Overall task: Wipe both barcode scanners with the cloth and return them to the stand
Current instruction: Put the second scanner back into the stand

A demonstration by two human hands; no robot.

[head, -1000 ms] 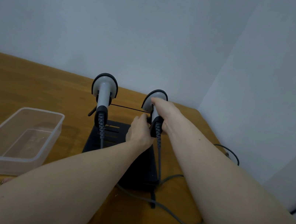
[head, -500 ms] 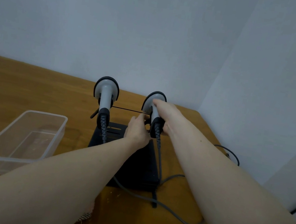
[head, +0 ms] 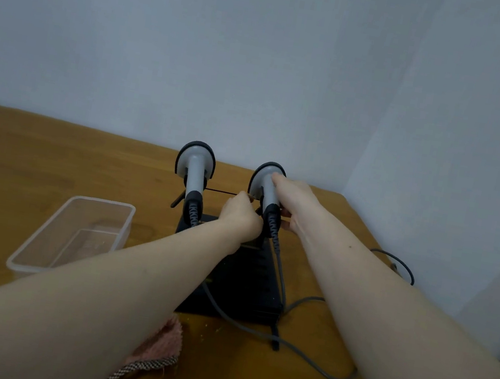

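Both hands have barely shifted over the last second, while the view has tipped down and more of the pink cloth (head: 159, 343) now shows at the near edge, under the left forearm. Right hand (head: 297, 205) is wrapped around the grey handle of the right barcode scanner (head: 266, 188), fingertip up near its head, and that scanner stands upright at the black stand (head: 246, 284). Left hand (head: 239, 217) is curled shut just beside it at the thin crossbar; what it pinches, I cannot tell. Left barcode scanner (head: 194, 169) sits upright in its holder, untouched. Grey cables (head: 307, 357) trail off the stand's base across the wooden table (head: 17, 159). Clear plastic container (head: 74, 235) lies to the left, well apart from the stand.
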